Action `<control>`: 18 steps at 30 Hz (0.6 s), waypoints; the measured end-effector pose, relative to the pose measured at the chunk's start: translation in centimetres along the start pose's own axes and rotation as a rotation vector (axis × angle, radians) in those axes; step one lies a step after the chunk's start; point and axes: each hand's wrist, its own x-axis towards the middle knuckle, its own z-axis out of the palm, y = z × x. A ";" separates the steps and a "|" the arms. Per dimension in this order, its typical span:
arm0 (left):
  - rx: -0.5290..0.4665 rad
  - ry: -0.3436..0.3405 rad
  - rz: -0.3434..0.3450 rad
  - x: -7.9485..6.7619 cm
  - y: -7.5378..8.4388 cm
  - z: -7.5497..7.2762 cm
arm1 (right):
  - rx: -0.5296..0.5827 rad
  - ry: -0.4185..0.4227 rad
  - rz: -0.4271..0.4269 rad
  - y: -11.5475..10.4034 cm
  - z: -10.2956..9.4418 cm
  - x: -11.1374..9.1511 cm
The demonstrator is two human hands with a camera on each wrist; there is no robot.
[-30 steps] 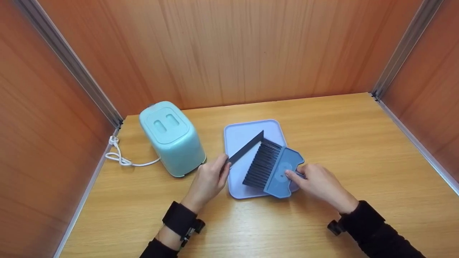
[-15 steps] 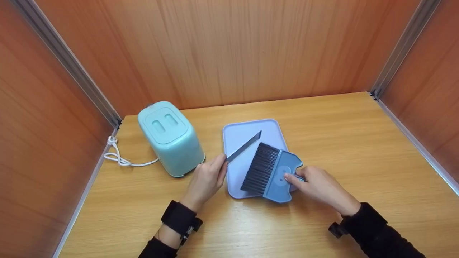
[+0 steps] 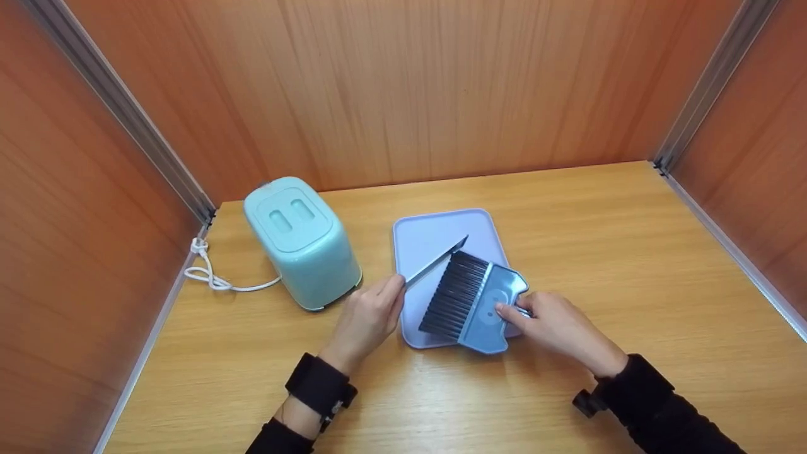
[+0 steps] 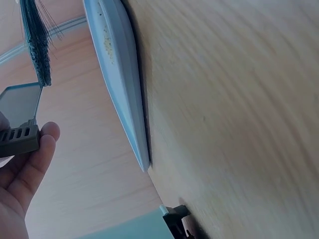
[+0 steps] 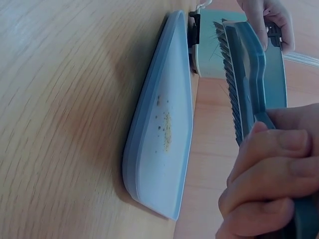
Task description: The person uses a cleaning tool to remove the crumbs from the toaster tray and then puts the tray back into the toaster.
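Mid-frame in the head view, my left hand (image 3: 365,321) pinched the flat panel (image 3: 435,261) and my right hand (image 3: 555,325) gripped the brush (image 3: 474,304), both above the lilac tray (image 3: 419,236). Light strokes seemed wisest, keeping crumbs (image 5: 167,130) inside it.

Over the tray (image 3: 432,233), a brush (image 3: 482,306) is held by the right hand (image 3: 555,325) toward the near right corner and a panel (image 3: 438,259) by the left hand (image 3: 367,321) from the left edge, a toaster (image 3: 309,252) being placed near the worktop's (image 3: 630,252) far left corner.
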 end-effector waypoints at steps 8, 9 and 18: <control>0.023 0.014 0.018 -0.2 -0.1 0.2 | 0.014 0.023 0.012 0.6 -0.2 0.1; 0.026 0.016 0.019 -0.2 -0.1 0.3 | 0.010 0.029 0.007 0.7 -0.2 0.2; 0.012 0.016 0.013 -0.2 -0.2 0.4 | 0.016 0.024 0.009 0.8 -0.3 0.1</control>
